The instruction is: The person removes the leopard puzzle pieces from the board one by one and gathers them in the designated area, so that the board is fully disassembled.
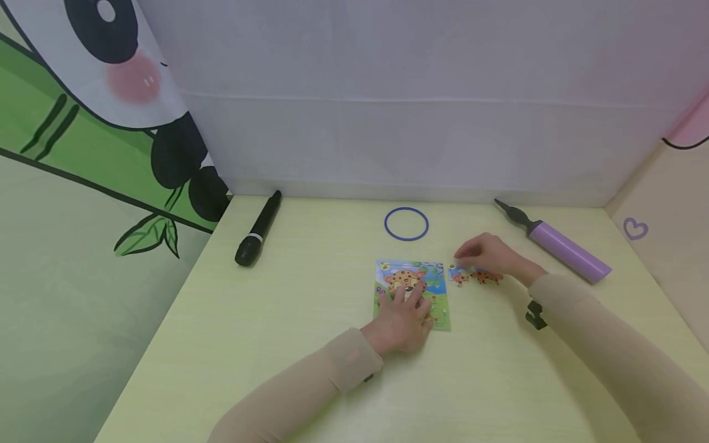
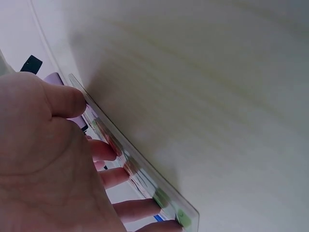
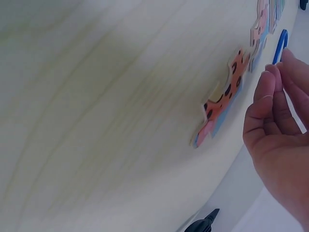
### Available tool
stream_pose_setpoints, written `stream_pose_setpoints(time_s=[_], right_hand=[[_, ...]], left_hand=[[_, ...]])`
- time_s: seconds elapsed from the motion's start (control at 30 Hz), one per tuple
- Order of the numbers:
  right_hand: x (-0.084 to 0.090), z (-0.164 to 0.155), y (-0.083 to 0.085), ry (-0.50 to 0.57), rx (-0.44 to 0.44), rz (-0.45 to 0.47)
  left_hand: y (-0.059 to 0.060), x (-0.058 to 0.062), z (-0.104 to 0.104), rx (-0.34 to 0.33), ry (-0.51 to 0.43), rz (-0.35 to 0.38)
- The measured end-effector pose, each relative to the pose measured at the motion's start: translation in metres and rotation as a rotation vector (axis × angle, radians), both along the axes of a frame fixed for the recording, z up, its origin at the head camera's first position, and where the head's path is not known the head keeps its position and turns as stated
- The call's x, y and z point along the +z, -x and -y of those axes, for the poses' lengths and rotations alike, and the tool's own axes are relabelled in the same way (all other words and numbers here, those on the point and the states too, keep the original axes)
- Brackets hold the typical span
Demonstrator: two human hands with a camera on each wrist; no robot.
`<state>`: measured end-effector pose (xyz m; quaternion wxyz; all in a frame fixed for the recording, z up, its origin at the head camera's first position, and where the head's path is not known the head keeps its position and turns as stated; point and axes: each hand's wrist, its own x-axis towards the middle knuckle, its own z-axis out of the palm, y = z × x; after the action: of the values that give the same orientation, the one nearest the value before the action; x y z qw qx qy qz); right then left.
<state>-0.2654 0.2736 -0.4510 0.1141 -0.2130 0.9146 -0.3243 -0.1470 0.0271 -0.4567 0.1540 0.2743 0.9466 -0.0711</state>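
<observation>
My left hand (image 1: 403,317) rests with spread fingers on a picture board (image 1: 440,294) that shows a cartoon leopard. In the left wrist view the board's edge (image 2: 140,150) runs along under the thumb and fingertips. Just right of the board lie loose leopard puzzle pieces, one with a small face (image 1: 458,275) and an orange spotted one (image 1: 486,277). Above these pieces hovers my right hand (image 1: 490,253), its fingers bent and nothing seen between them. The right wrist view has the spotted piece (image 3: 227,94) flat on the table, below the right hand (image 3: 280,111).
A blue ring (image 1: 407,239) lies behind the board. To the far left is a black microphone (image 1: 259,232). At the right lies a purple hand pump (image 1: 570,251) with a black nozzle. A pale cloth wall (image 1: 415,147) rises along the table's back edge.
</observation>
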Motion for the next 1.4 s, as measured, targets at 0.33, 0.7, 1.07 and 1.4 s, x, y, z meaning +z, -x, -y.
stream_pose_setpoints(time_s=[0.33,0.7,1.07,1.4], right_hand=[[0.001,0.021,-0.001,0.022,0.010,0.030],[-0.002,0.035,0.002,-0.010,0.055,0.037],[0.001,0.046,0.005,-0.056,0.074,0.085],[0.003,0.052,0.004,-0.100,0.058,0.155]], left_hand=[[-0.003,0.003,0.001,0.005,-0.005,-0.012],[-0.003,0.003,0.001,0.000,-0.020,-0.029],[-0.004,0.004,0.002,-0.004,-0.008,-0.034],[-0.003,0.003,0.001,-0.004,0.031,-0.021]])
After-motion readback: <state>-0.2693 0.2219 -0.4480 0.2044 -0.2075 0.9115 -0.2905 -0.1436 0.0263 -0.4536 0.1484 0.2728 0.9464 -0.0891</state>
